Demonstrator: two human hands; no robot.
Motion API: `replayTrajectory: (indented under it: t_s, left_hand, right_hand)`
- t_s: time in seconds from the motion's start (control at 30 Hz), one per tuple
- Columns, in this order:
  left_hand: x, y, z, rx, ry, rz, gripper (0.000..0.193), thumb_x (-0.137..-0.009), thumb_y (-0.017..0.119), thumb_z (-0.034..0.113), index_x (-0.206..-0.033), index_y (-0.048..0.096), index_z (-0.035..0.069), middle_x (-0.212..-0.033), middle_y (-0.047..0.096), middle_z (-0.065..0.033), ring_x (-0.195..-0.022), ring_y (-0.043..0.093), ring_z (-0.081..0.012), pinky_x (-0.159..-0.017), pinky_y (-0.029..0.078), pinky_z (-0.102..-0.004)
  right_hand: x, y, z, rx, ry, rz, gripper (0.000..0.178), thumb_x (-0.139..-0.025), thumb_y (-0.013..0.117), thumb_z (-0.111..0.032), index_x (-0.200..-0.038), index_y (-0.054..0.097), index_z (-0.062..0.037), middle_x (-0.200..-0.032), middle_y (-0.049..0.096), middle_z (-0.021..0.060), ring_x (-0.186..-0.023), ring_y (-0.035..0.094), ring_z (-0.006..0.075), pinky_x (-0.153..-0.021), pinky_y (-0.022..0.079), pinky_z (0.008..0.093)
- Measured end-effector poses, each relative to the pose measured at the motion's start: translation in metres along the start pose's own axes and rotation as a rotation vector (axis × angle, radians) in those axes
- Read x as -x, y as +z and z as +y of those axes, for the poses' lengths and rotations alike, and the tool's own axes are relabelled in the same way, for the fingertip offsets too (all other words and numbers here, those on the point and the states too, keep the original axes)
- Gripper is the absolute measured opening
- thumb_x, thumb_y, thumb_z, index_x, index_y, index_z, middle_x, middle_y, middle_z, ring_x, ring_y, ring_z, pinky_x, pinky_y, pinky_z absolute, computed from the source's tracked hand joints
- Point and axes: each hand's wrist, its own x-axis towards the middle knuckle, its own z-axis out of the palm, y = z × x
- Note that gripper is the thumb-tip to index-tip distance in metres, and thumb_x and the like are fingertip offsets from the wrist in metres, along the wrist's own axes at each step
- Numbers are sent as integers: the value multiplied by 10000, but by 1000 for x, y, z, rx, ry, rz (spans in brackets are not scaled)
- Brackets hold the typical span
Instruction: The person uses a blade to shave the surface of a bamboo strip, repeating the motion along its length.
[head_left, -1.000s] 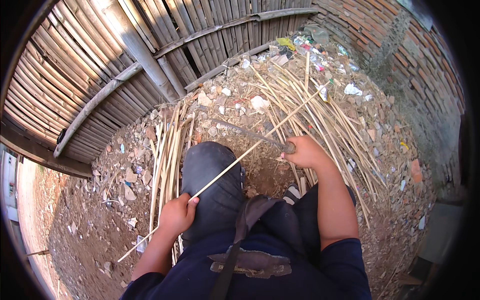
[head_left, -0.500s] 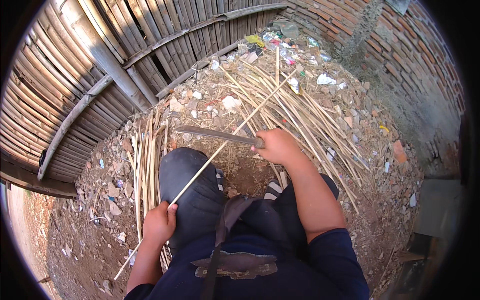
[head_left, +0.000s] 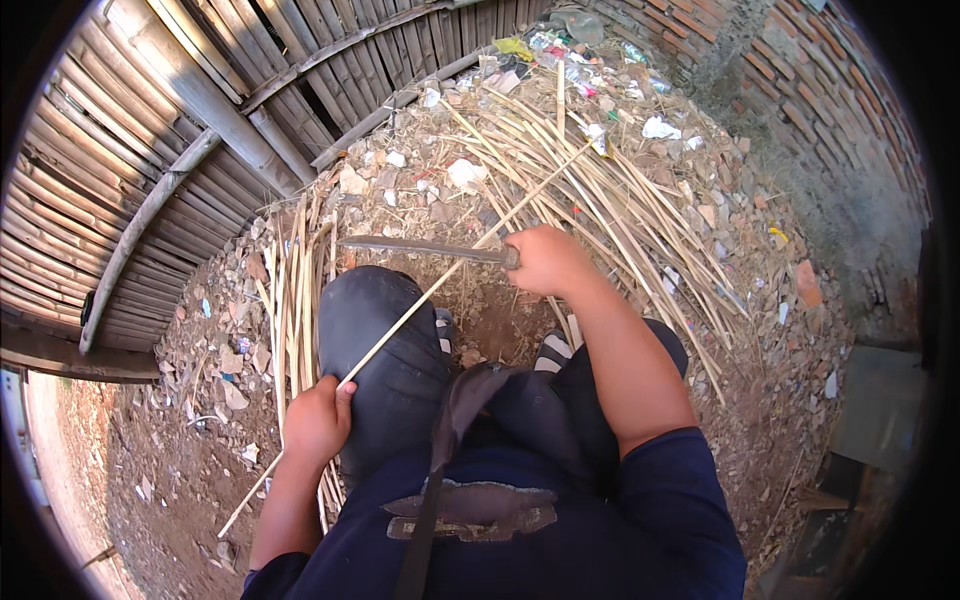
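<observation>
My left hand (head_left: pixel 318 420) is closed around a long, thin bamboo strip (head_left: pixel 408 325) beside my left knee. The strip slants up and away to the right, over my thigh, and its near end sticks out behind the hand to the lower left. In my right hand (head_left: pixel 548 262) is the handle of a machete (head_left: pixel 425 246), its long dark blade pointing left. The blade crosses the strip beyond my knees; whether it touches the strip I cannot tell.
A heap of split bamboo strips (head_left: pixel 610 225) spreads over the ground ahead to the right. Another bundle of strips (head_left: pixel 292 330) lies left of my left leg. Stones and litter cover the dirt. A bamboo wall (head_left: pixel 100 200) stands at left, a brick wall (head_left: pixel 800 100) at right.
The machete and my right hand have moved slightly farther away along the strip, the blade tip shifting a little left. My left hand keeps its grip, shifted slightly away.
</observation>
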Motion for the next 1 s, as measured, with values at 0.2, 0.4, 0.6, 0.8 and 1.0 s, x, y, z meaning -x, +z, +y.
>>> replayTrajectory:
  t_s: [0.2,0.4,0.6,0.8,1.0]
  left_hand:
    - [1,-7,10,-11,-35,2,393,-1055,552,346,-844,557,15,-722,630,-269,-734,623,-514,-660,472,-577]
    - [-3,-12,5,45,1,-29,414,-1061,537,363,-859,580,4,-730,626,-277,-762,626,-510,-684,474,-567]
    - [-10,-23,3,80,28,-98,441,-1061,534,381,-834,592,8,-747,643,-276,-765,634,-509,-692,482,-565]
    - [-7,-14,-7,121,6,-110,440,-1057,544,378,-818,573,10,-726,631,-270,-745,625,-505,-676,470,-568]
    - [-8,-14,4,96,22,-49,433,-1056,547,372,-814,561,14,-719,629,-264,-734,624,-497,-668,465,-571]
  right_hand:
    - [-13,6,53,-289,230,180,410,-805,738,-246,-1163,730,-46,-1022,740,238,-955,710,395,-868,568,468]
    - [1,5,8,-145,113,30,406,-786,736,-240,-1145,737,-50,-1053,744,186,-961,707,387,-856,573,458]
    - [-24,44,52,-246,135,294,395,-788,732,-235,-1140,747,-57,-964,735,231,-925,718,383,-853,572,473]
    - [1,4,-5,-201,67,42,340,-790,709,-221,-1080,753,-50,-914,742,208,-899,728,374,-820,578,469]
    - [-17,23,30,-381,166,57,354,-810,771,-278,-1085,761,-55,-891,734,220,-879,716,390,-833,559,452]
